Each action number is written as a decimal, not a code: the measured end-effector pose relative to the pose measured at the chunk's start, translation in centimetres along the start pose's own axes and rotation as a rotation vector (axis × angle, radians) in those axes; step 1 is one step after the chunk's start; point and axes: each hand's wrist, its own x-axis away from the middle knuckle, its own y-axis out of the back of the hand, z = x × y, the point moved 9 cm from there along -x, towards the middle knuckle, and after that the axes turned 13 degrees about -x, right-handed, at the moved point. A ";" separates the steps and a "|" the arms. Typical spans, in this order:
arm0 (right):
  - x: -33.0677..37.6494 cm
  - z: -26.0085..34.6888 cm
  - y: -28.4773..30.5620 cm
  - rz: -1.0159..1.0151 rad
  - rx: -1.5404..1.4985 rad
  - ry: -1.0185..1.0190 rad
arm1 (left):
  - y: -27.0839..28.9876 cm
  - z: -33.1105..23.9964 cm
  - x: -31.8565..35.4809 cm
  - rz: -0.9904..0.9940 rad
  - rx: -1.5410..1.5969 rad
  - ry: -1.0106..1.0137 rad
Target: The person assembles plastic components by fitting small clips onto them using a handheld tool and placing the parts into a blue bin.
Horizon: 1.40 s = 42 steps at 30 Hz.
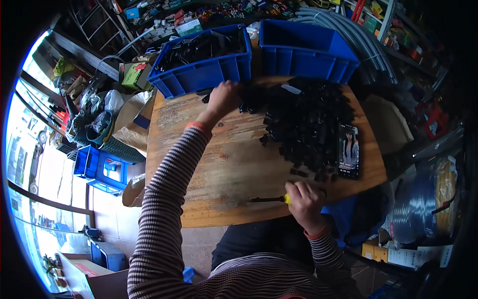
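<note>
My left hand [224,99] reaches across the wooden table [224,169] to the foot of the left blue bin. Its fingers are closed, and whatever they hold is hidden behind the hand. Small black parts lie just beside it. My right hand [304,202] is wrapped round the yellow handle of a screwdriver [268,199], whose dark shaft points left over the near edge of the table. A wide heap of small black plastic parts [308,119] covers the table's right half, with a white piece [291,89] lying on top.
At the back stand a blue bin [204,70] filled with black parts and a second blue bin [308,62] with a bare inside. A phone [349,149] showing a video lies at the right edge. Left of the table is a brown paper bag [134,119]; coiled grey hose [358,40] hangs behind.
</note>
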 end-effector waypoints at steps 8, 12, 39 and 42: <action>0.4 0.4 -0.5 -0.029 -0.055 0.020 | 1.8 0.2 9.9 -0.416 0.099 -0.042; 0.6 0.3 -0.6 -0.033 -0.032 0.051 | 2.5 1.8 11.4 -0.345 0.233 0.130; -6.3 -0.7 0.2 -0.024 -0.557 -0.144 | 7.3 -15.8 22.5 -0.173 0.313 -0.651; -7.3 -0.4 -1.8 0.077 -0.558 -0.112 | 7.1 -15.9 22.7 -0.184 0.327 -0.675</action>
